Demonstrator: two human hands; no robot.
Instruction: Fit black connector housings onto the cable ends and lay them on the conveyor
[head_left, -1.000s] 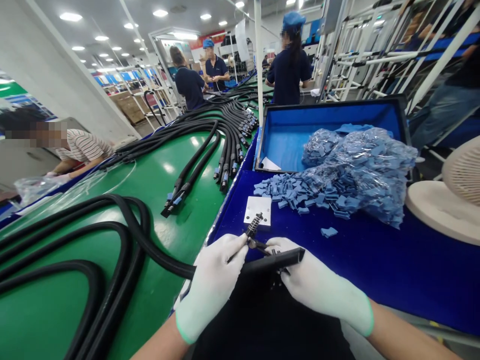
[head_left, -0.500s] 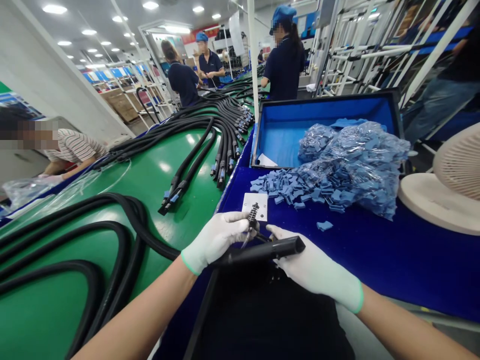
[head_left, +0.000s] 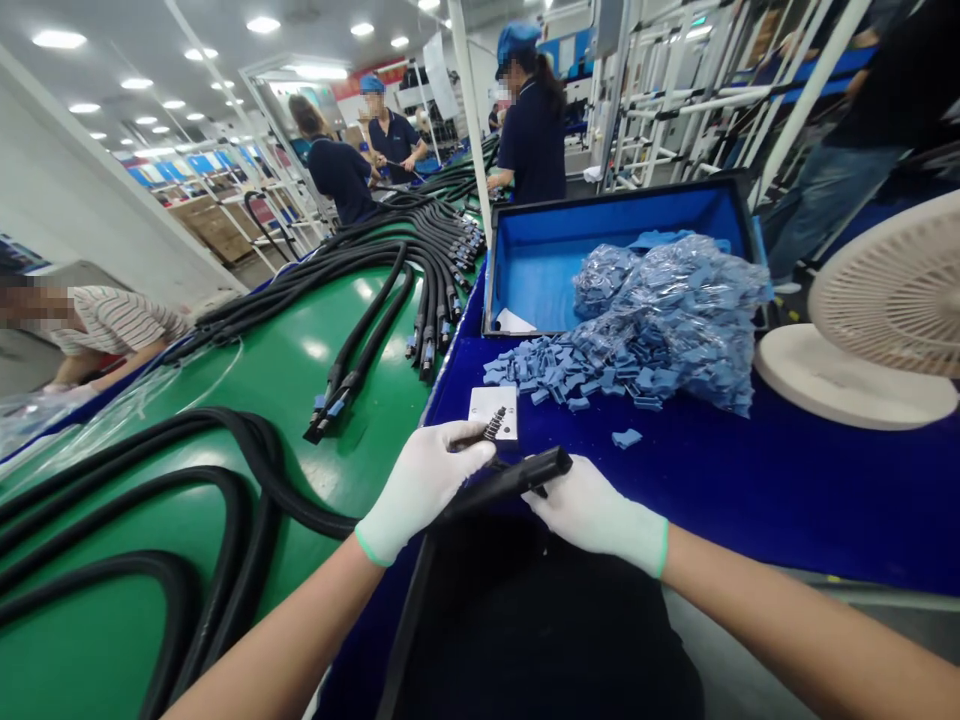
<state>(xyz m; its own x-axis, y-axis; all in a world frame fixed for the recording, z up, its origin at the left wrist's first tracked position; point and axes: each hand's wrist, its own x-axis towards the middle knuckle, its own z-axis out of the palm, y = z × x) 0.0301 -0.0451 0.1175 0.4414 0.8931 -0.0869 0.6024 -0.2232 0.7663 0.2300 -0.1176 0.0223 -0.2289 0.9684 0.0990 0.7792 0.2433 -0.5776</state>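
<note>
My left hand (head_left: 427,480), in a white glove with a green cuff, is closed with thumb and fingers pinching a small black ribbed connector (head_left: 495,425). Just below it a thick black tube (head_left: 517,482) runs out to the right, its cut end pointing up and to the right. My right hand (head_left: 596,505), gloved the same way, is closed around the tube near that end; some of its fingers are hidden behind it. Beyond the connector, a small white block (head_left: 484,402) lies on the blue table surface (head_left: 750,500).
Loose blue clips (head_left: 555,372) lie before a plastic bag (head_left: 697,310) full of them and a blue bin (head_left: 525,265). One single clip (head_left: 626,438) lies nearer. A fan (head_left: 855,375) stands right. Black hoses (head_left: 255,440) cover the green table (head_left: 330,345). Several people work around.
The view has shifted, so the surroundings sit further left. My right hand has moved lower behind the tube's end, its finger and thumb no longer raised beside the connector. My left hand still pinches the connector.
</note>
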